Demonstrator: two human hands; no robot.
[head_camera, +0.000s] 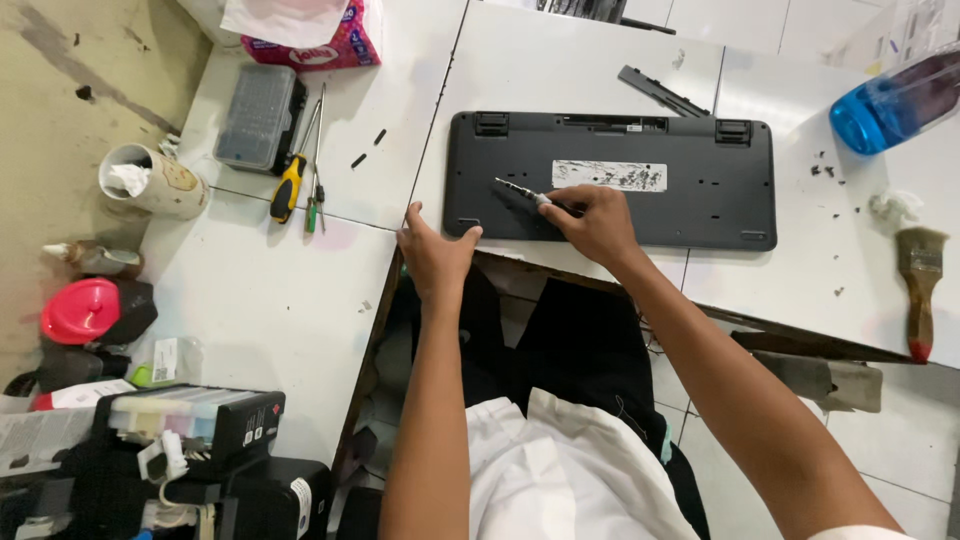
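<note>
Keyboard (690, 190) lies face down on the white bench (280, 290), underside up, near the bench's front edge. It's the landmark here.

Right hand (598, 222) sits on the keyboard's lower middle, fingers clenched round a small screwdriver (522, 190); the tip points up-left toward the keyboard's left part, shaft at a low slant. Left hand (436, 252) is at the keyboard's bottom-left corner, thumb touching that corner, other fingers loosely curled, holding nothing, pressing down & bracing the case.

Left of the keyboard: a yellow-handled screwdriver (286, 187) & a green-handled one (312, 213) side by side, then a grey bit box (259, 117) further left. Above the keyboard's right half lies a thin black strip (661, 91), prob. a cover piece. Right of the keyboard: black specks (827, 166), a paintbrush (920, 290), a blue bottle (895, 103).

To do this step well, I'd say: get the driver more upright so the tip seats square in the screw head, else it may slip & chew the head. Keep the left hand firm on the corner so the keyboard doesn't skate on the smooth bench. Push down before turning; light torque, since plastic threads strip easily. Can't tell if the tip is in a screw yet; too small to see.
</note>
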